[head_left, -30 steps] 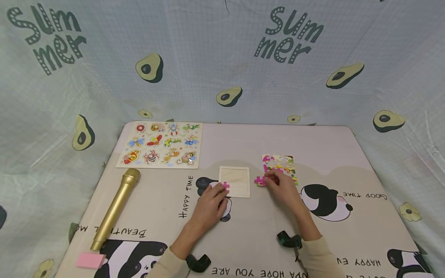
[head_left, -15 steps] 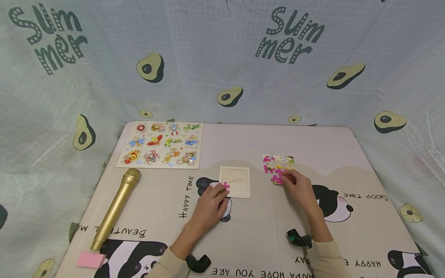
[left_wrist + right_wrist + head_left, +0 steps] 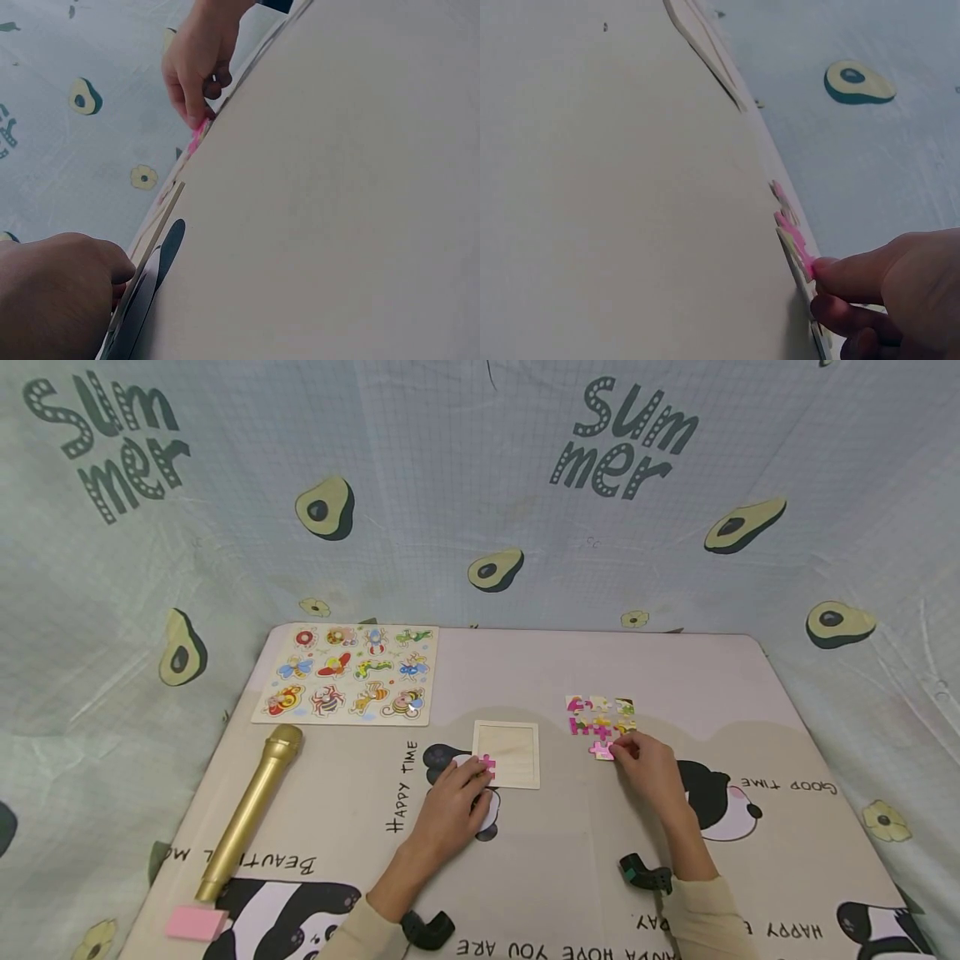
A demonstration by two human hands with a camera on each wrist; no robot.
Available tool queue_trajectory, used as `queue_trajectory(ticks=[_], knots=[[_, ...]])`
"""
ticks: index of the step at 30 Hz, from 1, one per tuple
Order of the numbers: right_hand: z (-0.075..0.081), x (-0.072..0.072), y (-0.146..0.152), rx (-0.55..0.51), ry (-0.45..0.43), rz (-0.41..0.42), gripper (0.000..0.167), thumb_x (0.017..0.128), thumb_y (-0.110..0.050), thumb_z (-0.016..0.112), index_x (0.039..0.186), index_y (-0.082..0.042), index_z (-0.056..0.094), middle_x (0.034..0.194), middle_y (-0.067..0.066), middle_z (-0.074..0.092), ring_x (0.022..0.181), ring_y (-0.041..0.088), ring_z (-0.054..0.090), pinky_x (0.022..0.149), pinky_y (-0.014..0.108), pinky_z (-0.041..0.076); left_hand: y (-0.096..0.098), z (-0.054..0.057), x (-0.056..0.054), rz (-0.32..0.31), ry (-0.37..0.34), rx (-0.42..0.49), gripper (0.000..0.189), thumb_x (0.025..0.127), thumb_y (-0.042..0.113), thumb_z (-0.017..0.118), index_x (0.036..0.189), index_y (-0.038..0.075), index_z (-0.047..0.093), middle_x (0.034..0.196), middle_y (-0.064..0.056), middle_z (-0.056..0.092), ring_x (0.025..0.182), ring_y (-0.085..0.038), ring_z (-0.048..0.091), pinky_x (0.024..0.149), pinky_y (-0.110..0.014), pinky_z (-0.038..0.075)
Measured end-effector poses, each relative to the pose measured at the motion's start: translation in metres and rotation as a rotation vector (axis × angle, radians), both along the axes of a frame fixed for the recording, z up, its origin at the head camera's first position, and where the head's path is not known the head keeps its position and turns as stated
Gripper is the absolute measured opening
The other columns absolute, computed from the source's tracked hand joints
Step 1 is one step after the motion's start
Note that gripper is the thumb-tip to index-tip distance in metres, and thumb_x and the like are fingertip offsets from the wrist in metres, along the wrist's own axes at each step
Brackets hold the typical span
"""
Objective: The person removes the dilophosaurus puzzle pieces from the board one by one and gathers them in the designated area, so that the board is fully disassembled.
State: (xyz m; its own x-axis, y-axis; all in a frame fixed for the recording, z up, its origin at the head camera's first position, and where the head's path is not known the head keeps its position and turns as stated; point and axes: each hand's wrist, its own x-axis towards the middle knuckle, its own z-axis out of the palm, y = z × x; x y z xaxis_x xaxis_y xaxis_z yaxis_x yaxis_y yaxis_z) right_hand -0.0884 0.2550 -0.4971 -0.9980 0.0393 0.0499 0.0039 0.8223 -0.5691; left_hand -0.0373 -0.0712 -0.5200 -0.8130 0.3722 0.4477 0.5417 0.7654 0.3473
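In the head view, a pink jigsaw piece [image 3: 487, 762] lies at the left edge of a shallow square wooden puzzle tray [image 3: 525, 760]. My left hand [image 3: 450, 806] rests palm down there, fingertips right at the piece and tray edge, thumb apart. Farther right, my right hand [image 3: 651, 772] pinches another pink jigsaw piece [image 3: 601, 750] between thumb and fingers. It sits just in front of several pink, yellow and green jigsaw pieces [image 3: 579, 725] laid out in rows. In the right wrist view, the thumb and index finger meet at the pink piece's edge [image 3: 801, 251].
A board with insect pictures [image 3: 345, 677] lies at the back left. Before it are a gold microphone [image 3: 251, 810] and a pink block [image 3: 197, 922]. Black wrist devices [image 3: 429, 930] are at both wrists. A printed fabric backdrop [image 3: 420, 485] rises behind the table.
My right hand has shifted right with the pink jigsaw piece, uncovering the rows behind it; over the last half second the piece moved slightly right. My left hand has stayed put.
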Motion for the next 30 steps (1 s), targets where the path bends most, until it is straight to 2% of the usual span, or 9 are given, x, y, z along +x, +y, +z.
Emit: queue_trajectory(ticks=[10,17,25,30], knots=[[0.003,0.001,-0.008,0.046,-0.010,-0.018,0.017,0.093,-0.019,0.071,0.094,-0.002,0.072,0.087,0.013,0.060,0.078,0.023,0.053,0.063,0.028,0.040,0.000,-0.001,0.000,0.001,-0.019,-0.004,0.023,0.091,0.015,0.070,0.111,0.004,0.076,0.122,-0.007,0.069,0.124,-0.024,0.064,0.110,-0.051,0.048],[0.005,-0.001,-0.012,0.054,0.004,-0.033,0.023,0.093,-0.022,0.070,0.098,0.000,0.072,0.087,0.013,0.061,0.077,0.023,0.053,0.063,0.028,0.041,0.000,-0.001,0.000,-0.005,-0.018,0.009,0.023,0.092,0.014,0.069,0.111,0.004,0.076,0.122,-0.008,0.069,0.124,-0.025,0.064,0.109,-0.052,0.048],[0.017,-0.006,-0.034,0.000,0.056,0.013,0.025,0.094,-0.023,0.069,0.100,0.001,0.072,0.088,0.013,0.061,0.077,0.023,0.053,0.063,0.029,0.041,0.000,-0.002,-0.001,-0.012,0.001,0.020,0.023,0.090,0.015,0.071,0.110,0.004,0.076,0.122,-0.008,0.068,0.122,-0.025,0.064,0.108,-0.053,0.048],[0.019,-0.009,-0.057,-0.011,0.057,0.053,0.022,0.093,-0.023,0.071,0.100,-0.003,0.073,0.087,0.009,0.061,0.076,0.020,0.054,0.063,0.027,0.043,0.000,-0.001,0.000,-0.008,-0.023,0.035,0.024,0.091,0.015,0.070,0.112,0.003,0.075,0.125,-0.009,0.065,0.121,-0.025,0.063,0.111,-0.051,0.046]])
